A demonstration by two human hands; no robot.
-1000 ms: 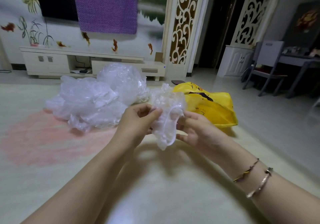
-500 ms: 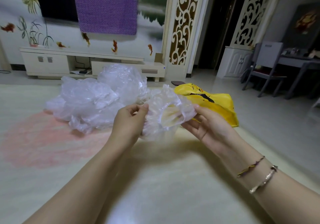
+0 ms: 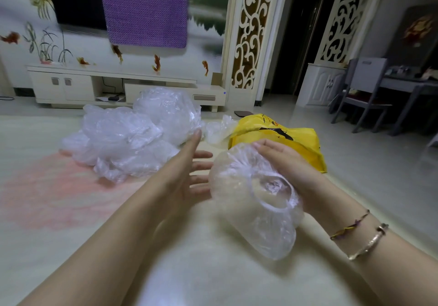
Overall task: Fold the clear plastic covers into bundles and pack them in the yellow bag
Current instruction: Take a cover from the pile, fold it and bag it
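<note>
The left hand [image 3: 180, 175] has let go of the clear cover [image 3: 256, 194], which has spread from a crumpled wad into a round cap on the right hand [image 3: 286, 166].

The right hand's fingers curl over the cover's far edge, probably to keep its elastic rim open for folding; the left hand's fingers are straight and apart, holding nothing, just beside it. Beyond the grip lies the yellow bag [image 3: 296, 140]; beyond the left hand, the unfolded pile of covers [image 3: 132, 137].

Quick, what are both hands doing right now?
Left hand: open, fingers straight, holding nothing.
Right hand: holding the round clear plastic cover with the elastic rim.
</note>
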